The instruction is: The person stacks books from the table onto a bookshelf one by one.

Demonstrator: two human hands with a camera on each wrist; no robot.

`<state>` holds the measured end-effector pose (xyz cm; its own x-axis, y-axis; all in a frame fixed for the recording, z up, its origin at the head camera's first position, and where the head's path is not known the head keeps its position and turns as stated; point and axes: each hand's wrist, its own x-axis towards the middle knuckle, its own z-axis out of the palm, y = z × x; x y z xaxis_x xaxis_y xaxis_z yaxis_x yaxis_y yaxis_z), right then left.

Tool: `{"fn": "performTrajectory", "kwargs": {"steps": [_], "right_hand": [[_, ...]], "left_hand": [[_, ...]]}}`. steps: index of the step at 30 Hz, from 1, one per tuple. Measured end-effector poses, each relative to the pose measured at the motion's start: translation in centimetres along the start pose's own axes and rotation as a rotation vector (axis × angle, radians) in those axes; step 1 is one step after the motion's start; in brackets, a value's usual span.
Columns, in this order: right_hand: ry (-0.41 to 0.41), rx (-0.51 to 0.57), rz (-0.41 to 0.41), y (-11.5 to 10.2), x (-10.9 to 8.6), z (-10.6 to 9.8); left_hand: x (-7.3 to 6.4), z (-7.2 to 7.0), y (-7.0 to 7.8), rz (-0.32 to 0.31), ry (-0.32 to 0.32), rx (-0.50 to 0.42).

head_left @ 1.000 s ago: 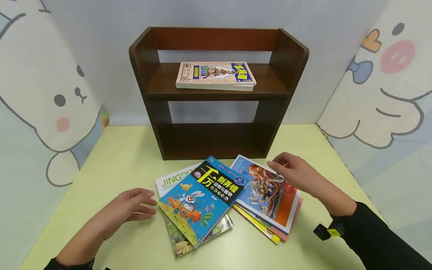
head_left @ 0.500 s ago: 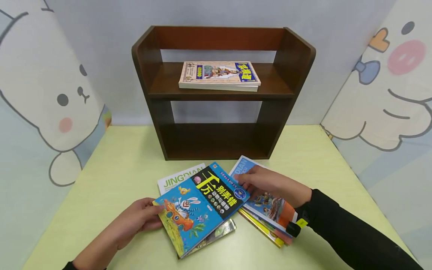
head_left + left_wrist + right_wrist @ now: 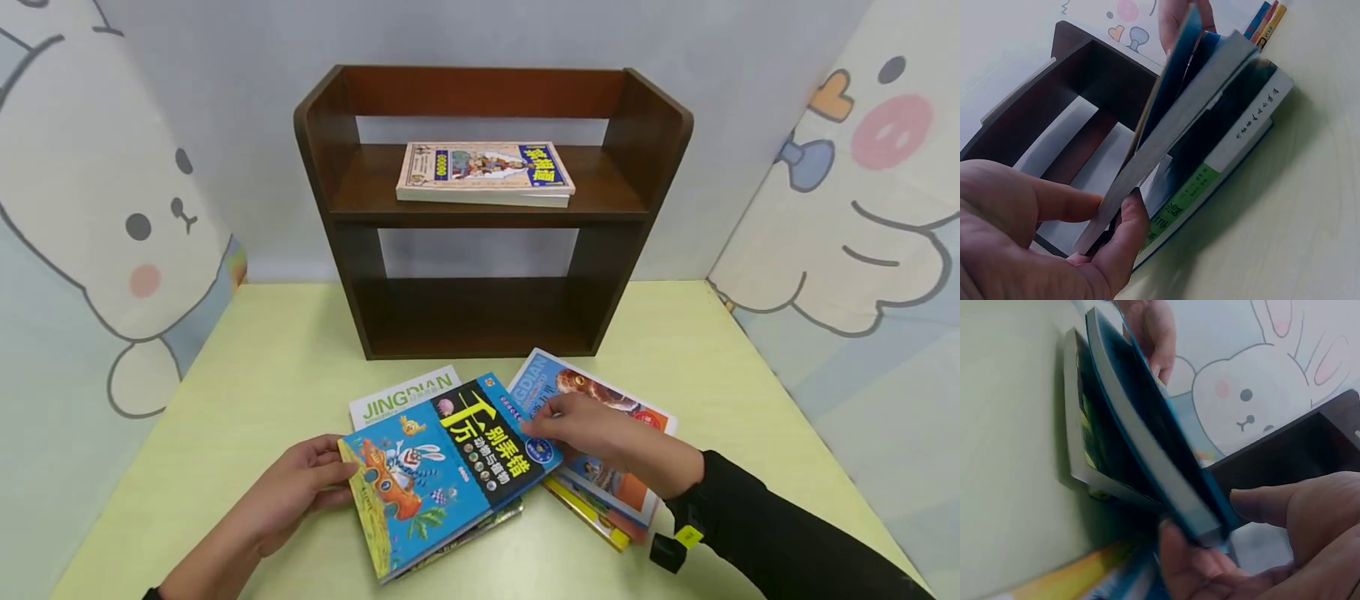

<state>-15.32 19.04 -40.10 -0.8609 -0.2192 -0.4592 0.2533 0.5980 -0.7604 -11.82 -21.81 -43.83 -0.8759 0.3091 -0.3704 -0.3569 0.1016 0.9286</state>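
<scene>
A blue picture book (image 3: 442, 475) with a rabbit on its cover lies raised and tilted between my hands in the head view. My left hand (image 3: 300, 483) pinches its left edge, thumb above and fingers beneath, as the left wrist view shows. At the opposite end my right hand (image 3: 592, 429) grips the upper right edge. The right wrist view shows the book's pages (image 3: 1147, 440) lifted off the volume below, its cover slightly parted. Mostly hidden under it is a white book (image 3: 405, 396) with green lettering.
To the right, partly behind my right hand, lies a stack topped by an octopus-cover book (image 3: 588, 386), with a yellow book (image 3: 588, 514) beneath. A dark wooden two-tier bookshelf (image 3: 487, 218) stands behind, bearing a short pile of books (image 3: 487, 171) on its upper tier.
Both hands have come in to the blue book and taken hold of it. My right hand moved left from the octopus-cover book. The blue book has risen and shifted slightly toward me.
</scene>
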Motion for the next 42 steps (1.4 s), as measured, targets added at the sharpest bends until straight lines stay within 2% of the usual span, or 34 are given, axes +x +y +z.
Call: {"fn": "performTrajectory", "kwargs": {"steps": [6, 8, 12, 16, 19, 22, 24, 27, 33, 36, 42], "right_hand": [[-0.102, 0.295, -0.002, 1.3, -0.8, -0.2], [-0.119, 0.351, -0.009, 1.6, -1.0, -0.4], [-0.11, 0.412, -0.03, 1.8, -1.3, -0.5], [-0.083, 0.496, -0.036, 1.9, -1.9, -0.7], [-0.067, 0.548, -0.048, 1.9, -2.2, -1.2], [-0.035, 0.552, -0.074, 1.6, -2.0, -1.9], [-0.011, 0.534, -0.094, 1.4, -1.5, -2.3], [0.038, 0.506, -0.111, 1.1, -0.3, -2.8], [0.159, 0.471, -0.119, 0.5, 3.4, -4.2], [0.213, 0.411, -0.108, 0.0, 5.7, -5.2], [0.248, 0.279, -0.064, -1.8, 9.2, -7.0]], "left_hand": [[0.3, 0.3, 0.5, 0.001, -0.043, -0.008], [0.4, 0.5, 0.8, 0.003, -0.061, -0.025], [0.4, 0.8, 1.4, -0.001, -0.06, -0.116], [0.0, 1.3, 1.9, -0.037, -0.04, -0.232], [-0.1, 1.7, 2.5, -0.044, -0.028, -0.243], [0.5, 2.2, 3.3, -0.012, -0.013, -0.203], [1.4, 2.4, 3.8, 0.015, -0.002, -0.176], [3.7, 2.3, 4.4, 0.034, 0.021, -0.162], [9.6, 2.2, 6.6, 0.051, 0.063, -0.13], [12.4, 2.6, 7.9, 0.087, 0.089, -0.089], [17.0, 3.2, 10.2, 0.148, 0.139, 0.021]]}}
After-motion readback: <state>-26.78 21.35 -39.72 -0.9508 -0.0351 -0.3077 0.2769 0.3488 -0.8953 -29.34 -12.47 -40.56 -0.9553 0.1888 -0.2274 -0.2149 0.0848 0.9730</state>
